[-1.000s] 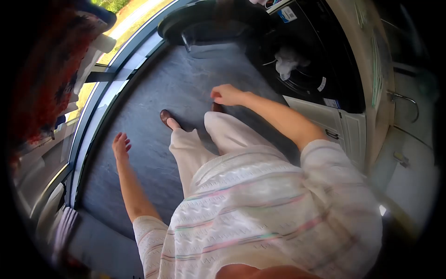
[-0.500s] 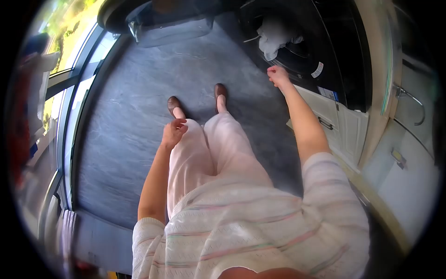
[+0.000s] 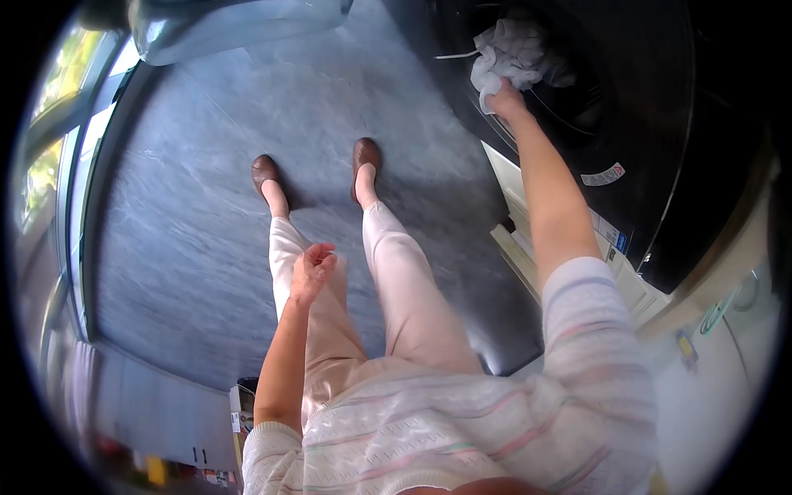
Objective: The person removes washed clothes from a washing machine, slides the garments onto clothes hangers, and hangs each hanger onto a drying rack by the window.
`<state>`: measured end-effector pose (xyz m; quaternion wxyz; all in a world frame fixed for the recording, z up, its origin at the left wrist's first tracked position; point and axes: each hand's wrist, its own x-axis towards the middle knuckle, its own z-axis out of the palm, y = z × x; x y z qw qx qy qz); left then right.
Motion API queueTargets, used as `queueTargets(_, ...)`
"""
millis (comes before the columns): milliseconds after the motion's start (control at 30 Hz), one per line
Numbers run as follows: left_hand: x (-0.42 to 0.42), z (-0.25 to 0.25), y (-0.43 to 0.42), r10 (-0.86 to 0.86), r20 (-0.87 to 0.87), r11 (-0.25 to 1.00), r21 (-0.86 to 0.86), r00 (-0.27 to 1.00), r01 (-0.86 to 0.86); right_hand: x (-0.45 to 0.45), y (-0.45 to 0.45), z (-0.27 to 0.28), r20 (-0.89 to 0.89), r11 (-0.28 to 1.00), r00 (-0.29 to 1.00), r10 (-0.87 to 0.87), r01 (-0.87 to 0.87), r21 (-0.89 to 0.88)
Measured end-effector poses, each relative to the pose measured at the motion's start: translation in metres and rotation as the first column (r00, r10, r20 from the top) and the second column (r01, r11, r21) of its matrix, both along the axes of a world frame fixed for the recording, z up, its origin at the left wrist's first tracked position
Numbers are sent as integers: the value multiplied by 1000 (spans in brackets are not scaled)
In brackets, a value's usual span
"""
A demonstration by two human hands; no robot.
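White crumpled laundry (image 3: pixel 513 51) hangs out over the lower rim of the round opening of a black front-loading machine (image 3: pixel 631 124). My right hand (image 3: pixel 507 101) is at the lower edge of this laundry, its fingers closed on the white cloth; the fingertips are partly hidden by the fabric. A thin white cord or strap (image 3: pixel 455 56) sticks out to the left of the bundle. My left hand (image 3: pixel 313 268) hovers over my thigh, holding nothing, with its fingers loosely bent and apart.
A curved, clear door-like part (image 3: pixel 239 29) juts in at the top. White cabinet fronts (image 3: pixel 520 202) lie below the machine. Windows (image 3: pixel 78 165) run along the left, over a grey marbled floor (image 3: pixel 190 214). A small box (image 3: pixel 241 412) stands behind at lower left.
My right hand has reached up and forward and now grips the white laundry. My view has shifted closer to the machine. The left hand stays over my thigh.
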<state>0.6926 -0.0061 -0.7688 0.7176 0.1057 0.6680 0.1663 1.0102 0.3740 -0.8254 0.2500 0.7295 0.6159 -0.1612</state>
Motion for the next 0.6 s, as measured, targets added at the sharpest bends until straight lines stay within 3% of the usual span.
queueTargets(100,3,2,0,-17,-14,1000,-17,1000,17,17,-10,7,-89,983,987,131,-140,-115)
queueTargets(167,-2,8,5,-6,-7,1000,5,1000,6,21,-45,23,-246,994,966,81,-95,-47)
queueTargets(233,-12,14,12,-80,-1,996,38,997,80,20,-90,54,-347,993,937,37,-73,-92)
queueTargets(300,-19,25,21,-119,-22,990,74,993,120,14,-129,102,-473,976,876,-91,-15,-216)
queueTargets(333,-23,31,27,-120,-46,988,94,992,124,11,-145,123,-489,945,832,-264,121,-305)
queueTargets(367,-26,38,33,-121,-69,985,115,990,128,-3,-152,160,-547,870,694,-469,258,-419)
queueTargets(400,-27,42,37,-147,-93,973,163,985,161,-11,-154,191,-583,833,613,-533,261,-487)
queueTargets(533,-31,64,59,-280,-191,885,327,941,330,-37,-160,301,-750,788,243,-615,142,-600)
queueTargets(600,-23,86,81,-343,-262,809,406,902,426,-47,-169,344,-767,782,166,-619,38,-622)
